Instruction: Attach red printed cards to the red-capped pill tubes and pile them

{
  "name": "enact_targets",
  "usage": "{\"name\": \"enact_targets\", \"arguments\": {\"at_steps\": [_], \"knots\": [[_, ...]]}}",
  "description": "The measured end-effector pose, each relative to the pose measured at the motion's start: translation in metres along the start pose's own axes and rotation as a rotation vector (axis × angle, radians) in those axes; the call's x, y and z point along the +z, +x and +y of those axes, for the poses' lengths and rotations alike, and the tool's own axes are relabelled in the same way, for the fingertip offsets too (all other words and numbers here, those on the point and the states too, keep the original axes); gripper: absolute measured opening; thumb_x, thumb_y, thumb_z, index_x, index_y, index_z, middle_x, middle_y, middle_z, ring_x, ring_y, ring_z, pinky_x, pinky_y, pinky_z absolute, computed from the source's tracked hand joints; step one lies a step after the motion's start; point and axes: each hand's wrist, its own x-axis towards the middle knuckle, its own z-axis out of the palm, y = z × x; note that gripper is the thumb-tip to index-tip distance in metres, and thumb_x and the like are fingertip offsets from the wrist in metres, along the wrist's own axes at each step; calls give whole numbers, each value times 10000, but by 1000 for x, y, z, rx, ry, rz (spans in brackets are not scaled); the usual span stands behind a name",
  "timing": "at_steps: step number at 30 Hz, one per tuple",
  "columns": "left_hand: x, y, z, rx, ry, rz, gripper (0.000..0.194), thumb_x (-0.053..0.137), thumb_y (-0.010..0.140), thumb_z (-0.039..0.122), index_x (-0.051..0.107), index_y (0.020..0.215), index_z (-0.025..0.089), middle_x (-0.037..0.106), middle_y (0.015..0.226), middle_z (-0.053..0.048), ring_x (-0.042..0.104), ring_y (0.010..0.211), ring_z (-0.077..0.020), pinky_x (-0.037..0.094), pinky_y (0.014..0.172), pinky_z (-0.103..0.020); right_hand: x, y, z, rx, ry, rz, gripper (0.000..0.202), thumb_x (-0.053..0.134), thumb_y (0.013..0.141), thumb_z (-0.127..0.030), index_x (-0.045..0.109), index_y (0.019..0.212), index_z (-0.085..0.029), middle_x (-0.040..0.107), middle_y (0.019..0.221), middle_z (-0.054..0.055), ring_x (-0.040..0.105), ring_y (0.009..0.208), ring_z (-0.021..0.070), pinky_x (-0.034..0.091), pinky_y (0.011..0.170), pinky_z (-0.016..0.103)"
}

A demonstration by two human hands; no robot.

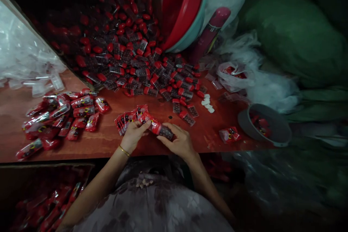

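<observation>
Above the table's front edge, my left hand (133, 136) pinches a red printed plastic wrapper (153, 124). My right hand (179, 140) is closed around a small clear tube with dark dots (166, 132), whose other end meets the wrapper. Whether the tube sits inside the wrapper I cannot tell. Just behind my left hand lies a fanned stack of flat red wrappers (129, 116). Loose clear tubes with red caps (141, 74) form a large heap beyond both hands. To the left, several filled red packets (83, 111) lie piled up.
A tipped cardboard box (35, 30) spills the tubes. Red (187, 11) and teal basins (197, 25), a purple spray can (209, 32) and white discs (207, 103) lie beyond. At right stands a grey bowl (244, 127); lower left, a box of red packets (51, 203).
</observation>
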Motion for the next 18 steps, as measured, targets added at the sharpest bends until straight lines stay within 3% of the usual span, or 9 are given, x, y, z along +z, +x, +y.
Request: {"name": "enact_targets", "arguments": {"at_steps": [10, 13, 15, 18], "knots": [[7, -3, -5, 56, 10, -74, 372, 859, 427, 332, 711, 699, 127, 710, 692, -40, 621, 614, -133, 505, 624, -251, 5, 6, -2, 2, -44, -1, 318, 611, 812, -371, 604, 1087, -211, 699, 946, 69, 668, 849, 207, 537, 763, 304], [9, -2, -8, 76, -47, -81, 360, 852, 457, 312, 723, 739, 129, 726, 764, -55, 639, 681, -151, 510, 694, -273, 13, 6, -4, 8, -20, 69, 310, 599, 819, -338, 593, 1097, -203, 694, 960, 80, 659, 878, 213, 532, 782, 315], [11, -1, -10, 84, -97, -99, 339, 847, 473, 289, 726, 747, 130, 728, 775, -56, 641, 700, -150, 506, 726, -274, 20, 6, -6, 54, 39, 111, 304, 602, 812, -325, 589, 1093, -209, 692, 953, 74, 655, 878, 208, 530, 787, 317], [13, 1, -14, 104, -189, -65, 301, 843, 480, 282, 726, 718, 142, 714, 711, -28, 623, 654, -123, 496, 692, -242, 31, 5, -11, 146, 166, 56, 311, 631, 781, -311, 592, 1079, -230, 693, 986, 56, 652, 895, 203, 522, 809, 322]]}}
